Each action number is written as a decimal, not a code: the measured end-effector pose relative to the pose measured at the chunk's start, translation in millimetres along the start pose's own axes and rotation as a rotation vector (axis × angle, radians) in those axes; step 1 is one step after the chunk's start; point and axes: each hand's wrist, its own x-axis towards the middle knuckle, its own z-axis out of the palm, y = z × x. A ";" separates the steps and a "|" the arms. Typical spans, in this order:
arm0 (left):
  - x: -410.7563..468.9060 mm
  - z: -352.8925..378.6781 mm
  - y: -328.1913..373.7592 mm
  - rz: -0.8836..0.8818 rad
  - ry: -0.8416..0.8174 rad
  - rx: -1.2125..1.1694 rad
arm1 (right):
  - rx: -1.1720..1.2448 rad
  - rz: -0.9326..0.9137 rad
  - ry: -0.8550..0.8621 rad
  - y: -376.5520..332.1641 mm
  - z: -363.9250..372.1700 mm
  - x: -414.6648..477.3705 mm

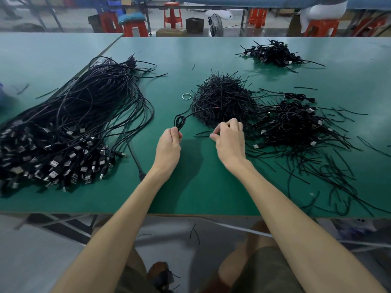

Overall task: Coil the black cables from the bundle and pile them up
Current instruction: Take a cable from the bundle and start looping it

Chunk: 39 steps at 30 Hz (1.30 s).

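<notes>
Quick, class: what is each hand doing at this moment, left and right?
Left hand: closed on the coiled cable.
Right hand: curled beside the heap of short black pieces; whether it holds one cannot be told.

Matt green table (190,187), smooth. At nine o'clock, the bundle (69,123): black rubbery cables with shiny metal plugs (55,163). Glossy red plastic stools (173,15) at twelve.
</notes>
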 end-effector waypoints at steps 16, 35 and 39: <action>0.3 2.4 -0.9 0.040 -0.005 0.209 | 0.749 0.142 -0.131 -33.2 -4.5 -35.2; -5.7 -2.4 5.8 0.090 -0.178 -0.063 | 0.981 0.179 -0.118 -38.7 1.9 -48.7; -6.2 -11.6 9.0 0.036 -0.268 -0.150 | 1.072 0.057 -0.226 -37.8 -0.3 -48.1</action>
